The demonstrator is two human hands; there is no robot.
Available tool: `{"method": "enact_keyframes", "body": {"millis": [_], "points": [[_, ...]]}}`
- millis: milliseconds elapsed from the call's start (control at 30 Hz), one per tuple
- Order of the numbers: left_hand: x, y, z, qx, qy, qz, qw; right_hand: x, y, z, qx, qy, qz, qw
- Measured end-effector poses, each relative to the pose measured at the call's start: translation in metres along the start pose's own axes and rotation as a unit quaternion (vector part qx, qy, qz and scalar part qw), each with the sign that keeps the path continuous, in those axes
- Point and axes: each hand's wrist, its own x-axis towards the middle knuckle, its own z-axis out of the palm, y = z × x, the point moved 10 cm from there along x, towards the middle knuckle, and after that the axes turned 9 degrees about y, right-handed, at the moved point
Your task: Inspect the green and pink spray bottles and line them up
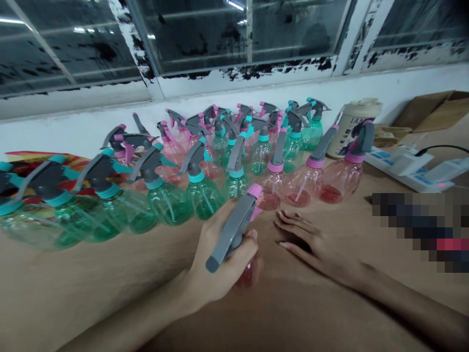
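Note:
My left hand point(223, 259) is wrapped round the neck of a pink spray bottle point(250, 274), which has a grey trigger head with a pink nozzle. Much of that bottle is hidden behind my fingers. To its right, my right hand point(311, 239) rests on the table with its fingers stretched out, holding nothing. Just beyond my hands stands a front row of spray bottles: green ones point(168, 203) with teal collars on the left, and three pink ones point(298, 188) with pink collars on the right. Coloured liquid lies in the bottom of these bottles.
Behind the front row, several more spray bottles point(264, 146) stand near the white wall under the windows. At the right are a printed tumbler point(348, 129), a power strip point(410, 171) with chargers, and a cardboard box point(432, 110). The brown tabletop point(120, 274) extends beneath everything.

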Motion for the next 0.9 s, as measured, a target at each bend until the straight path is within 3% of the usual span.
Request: {"method": "enact_keyframes", "body": {"millis": [400, 900], "points": [[-0.004, -0.009, 0.006, -0.045, -0.031, -0.059, 0.997, 0.0, -0.001, -0.001, 0.0, -0.003, -0.007, 1.0], [-0.002, -0.005, 0.005, -0.014, -0.04, -0.018, 0.999, 0.003, 0.002, -0.006, -0.015, -0.043, -0.006, 0.999]]}}
